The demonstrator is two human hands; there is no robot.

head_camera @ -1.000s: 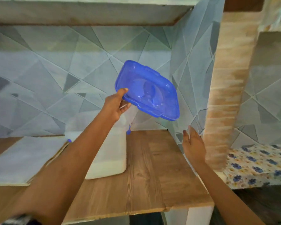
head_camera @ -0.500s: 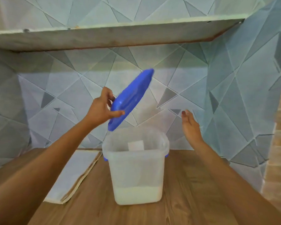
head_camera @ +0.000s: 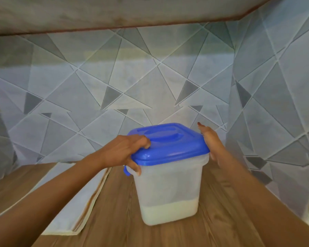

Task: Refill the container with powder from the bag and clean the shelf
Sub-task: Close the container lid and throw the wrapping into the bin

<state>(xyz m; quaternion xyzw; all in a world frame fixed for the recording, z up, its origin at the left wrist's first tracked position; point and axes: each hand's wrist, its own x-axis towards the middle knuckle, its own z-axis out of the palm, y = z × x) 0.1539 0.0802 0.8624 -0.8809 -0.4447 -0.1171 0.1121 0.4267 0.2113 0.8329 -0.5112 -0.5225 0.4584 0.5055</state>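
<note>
A translucent white container [head_camera: 168, 186] stands on the wooden shelf [head_camera: 212, 220] with a low layer of white powder at its bottom. Its blue lid [head_camera: 169, 145] lies on top of it. My left hand [head_camera: 125, 152] grips the lid's left edge, fingers curled over the top and thumb down on the container's corner by a blue clip. My right hand [head_camera: 212, 145] lies flat with straight fingers against the lid's right edge. No bag is in view.
A flat white sheet with a brown edge [head_camera: 73, 202] lies on the shelf left of the container. Grey tiled walls [head_camera: 150, 86] close in behind and at the right. Another shelf [head_camera: 114, 13] hangs overhead.
The blue lid, held tilted in the air by my left hand, has come down onto the container. My right hand has moved in against the lid's right edge.
</note>
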